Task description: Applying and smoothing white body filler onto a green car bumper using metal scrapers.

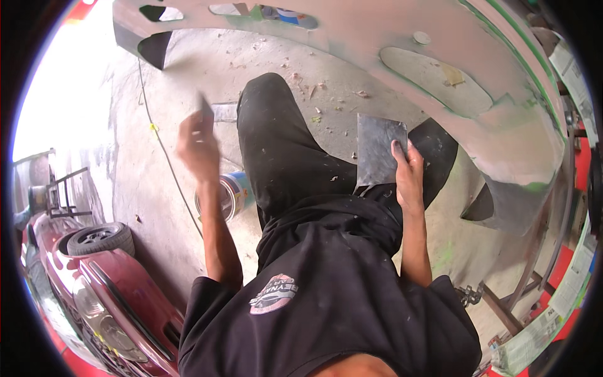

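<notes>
My left hand [200,151] is raised over the floor to the left of my knee, smeared by motion. Its fingers are closed on a dark, flat, pointed piece [205,107], too blurred to name. In front of my other thigh, my right hand [410,173] grips a grey rectangular plate [379,147] by its edge, thumb on its smeared face. A large car bumper [352,28] with pinkish, grey and green patches curves across the far side and right, ahead of my knees. A can [231,193] with a blue label stands beside my left forearm, partly hidden.
A dark cable [164,154] runs along the floor on the left. Lower left is a maroon car part [135,301] with a tyre [100,239] by it. Debris [312,91] litters the concrete under the bumper. At right stand metal supports [502,308] and paper-covered edging [534,342].
</notes>
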Available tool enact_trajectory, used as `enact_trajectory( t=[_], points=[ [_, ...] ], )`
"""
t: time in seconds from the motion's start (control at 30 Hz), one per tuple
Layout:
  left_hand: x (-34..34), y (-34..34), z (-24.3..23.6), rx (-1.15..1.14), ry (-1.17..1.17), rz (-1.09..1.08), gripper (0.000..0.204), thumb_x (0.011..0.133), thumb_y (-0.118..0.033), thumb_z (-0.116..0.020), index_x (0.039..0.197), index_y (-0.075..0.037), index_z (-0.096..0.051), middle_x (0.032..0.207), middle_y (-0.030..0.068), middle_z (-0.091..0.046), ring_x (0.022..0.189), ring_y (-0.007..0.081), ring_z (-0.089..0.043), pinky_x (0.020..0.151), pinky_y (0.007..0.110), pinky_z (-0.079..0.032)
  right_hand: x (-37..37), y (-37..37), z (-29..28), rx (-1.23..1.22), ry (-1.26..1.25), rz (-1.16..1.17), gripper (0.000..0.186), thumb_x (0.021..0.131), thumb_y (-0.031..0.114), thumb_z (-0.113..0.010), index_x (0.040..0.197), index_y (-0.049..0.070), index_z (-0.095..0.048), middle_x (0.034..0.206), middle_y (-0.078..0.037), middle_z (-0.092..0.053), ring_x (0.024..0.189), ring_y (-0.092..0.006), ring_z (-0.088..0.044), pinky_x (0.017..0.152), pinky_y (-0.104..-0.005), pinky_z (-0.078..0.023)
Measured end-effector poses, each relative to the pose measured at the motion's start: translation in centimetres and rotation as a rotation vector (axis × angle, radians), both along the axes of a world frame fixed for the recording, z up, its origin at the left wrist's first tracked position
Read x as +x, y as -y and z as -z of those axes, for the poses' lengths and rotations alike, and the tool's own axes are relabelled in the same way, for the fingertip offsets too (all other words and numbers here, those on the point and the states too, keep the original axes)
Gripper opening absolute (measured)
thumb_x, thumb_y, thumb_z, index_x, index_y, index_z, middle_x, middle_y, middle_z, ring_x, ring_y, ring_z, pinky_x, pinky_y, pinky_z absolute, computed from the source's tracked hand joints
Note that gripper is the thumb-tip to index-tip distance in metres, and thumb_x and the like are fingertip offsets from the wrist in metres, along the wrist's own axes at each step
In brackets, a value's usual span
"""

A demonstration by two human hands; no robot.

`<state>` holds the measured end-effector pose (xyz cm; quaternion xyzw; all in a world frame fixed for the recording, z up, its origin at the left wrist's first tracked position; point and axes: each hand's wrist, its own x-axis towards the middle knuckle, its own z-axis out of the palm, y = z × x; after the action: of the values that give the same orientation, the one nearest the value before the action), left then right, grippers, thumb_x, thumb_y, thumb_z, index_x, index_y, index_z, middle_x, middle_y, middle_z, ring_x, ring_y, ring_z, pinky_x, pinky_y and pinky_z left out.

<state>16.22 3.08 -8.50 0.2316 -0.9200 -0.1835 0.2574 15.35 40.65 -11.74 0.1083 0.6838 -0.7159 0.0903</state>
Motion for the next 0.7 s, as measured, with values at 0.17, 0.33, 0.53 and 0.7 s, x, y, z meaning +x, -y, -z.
enact_trajectory(
  t=[0.17, 0.33, 0.53, 0.7],
  points=[
    [1.2, -6.2, 3.9, 0.028, 0.030, 0.441, 0.048, 0.089, -0.004, -0.056, 0.135, -0.002, -0.044, 0.137, 0.0256, -0.046, 0.113, 0.0419, -0.053, 0.098, 0.046, -0.043, -0.8, 2.6, 0.4, -0.215, 0.048, 0.098, 0.018, 0.094, 0.021, -0.061, 0.089, 0.004, -0.059, 0.086, 0.005, -0.053, 0.080, -0.0032, -0.041, 0.074, -0.0224, -0.035],
    [3.8, -7.3, 1.8, -0.222, 0.298, 0.457, 0.054, 0.091, -0.012, -0.055, 0.140, 0.001, -0.038, 0.142, 0.0299, -0.038, 0.120, 0.0459, -0.046, 0.101, 0.048, -0.039, -1.3, 3.6, 0.3, -0.269, 0.122, 0.108, 0.016, 0.092, 0.020, -0.063, 0.092, 0.004, -0.062, 0.088, 0.004, -0.056, 0.084, -0.0048, -0.046, 0.079, -0.0226, -0.036],
    [7.5, -9.1, 0.6, -0.156, 0.459, 0.319, 0.071, 0.084, -0.030, -0.067, 0.146, -0.016, -0.036, 0.150, 0.0204, -0.030, 0.129, 0.0449, -0.034, 0.105, 0.052, -0.032, -2.0, 3.7, 0.2, -0.278, 0.172, 0.148, 0.019, 0.090, 0.019, -0.063, 0.102, 0.004, -0.065, 0.103, -0.001, -0.060, 0.095, -0.0111, -0.053, 0.087, -0.0265, -0.040],
    [1.2, -4.9, 3.7, 0.207, 0.239, 0.404, 0.089, 0.079, -0.052, -0.068, 0.149, -0.015, -0.029, 0.152, 0.0183, -0.028, 0.139, 0.0413, -0.026, 0.115, 0.044, -0.022, -1.9, 3.6, 0.0, -0.283, 0.182, 0.187, 0.064, 0.085, 0.022, -0.069, 0.135, -0.004, -0.039, 0.121, -0.013, -0.054, 0.109, -0.0226, -0.056, 0.091, -0.0385, -0.048]
  ],
)
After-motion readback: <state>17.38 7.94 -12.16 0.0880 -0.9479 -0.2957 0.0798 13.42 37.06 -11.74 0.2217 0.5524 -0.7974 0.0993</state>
